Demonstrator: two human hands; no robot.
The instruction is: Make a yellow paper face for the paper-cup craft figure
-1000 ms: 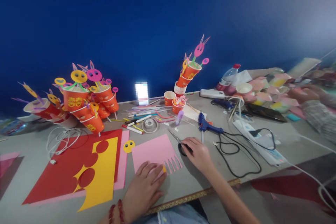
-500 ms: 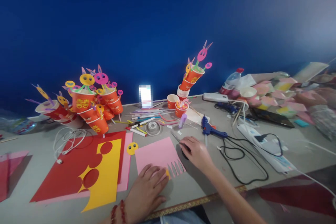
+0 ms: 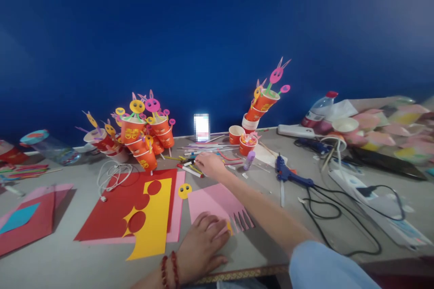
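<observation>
My left hand (image 3: pixel 206 246) lies flat, fingers slightly spread, on a pink paper sheet (image 3: pixel 206 198) whose right edge is cut into pointed strips. A small yellow paper piece (image 3: pixel 229 227) shows beside its fingertips. My right hand (image 3: pixel 210 165) reaches over the loose markers (image 3: pixel 193 170), fingers bent down among them. Its fingertips are partly hidden, so a grip cannot be made out. A yellow paper face (image 3: pixel 185 191) with two eyes touches the pink sheet's upper left corner. To the left, a yellow sheet (image 3: pixel 159 221) with round cutouts lies on red paper (image 3: pixel 108 207).
Decorated red paper cups (image 3: pixel 135 131) stand at the back left, and another cup stack (image 3: pixel 261 106) at back right. A blue glue gun (image 3: pixel 291 175), its cable and a power strip (image 3: pixel 383 212) lie right. A lit phone (image 3: pixel 202 127) leans on the wall.
My right hand has left the scissors and moved forward and left to the markers; the scissors no longer show. My left hand stays on the pink sheet. The view has shifted left.
</observation>
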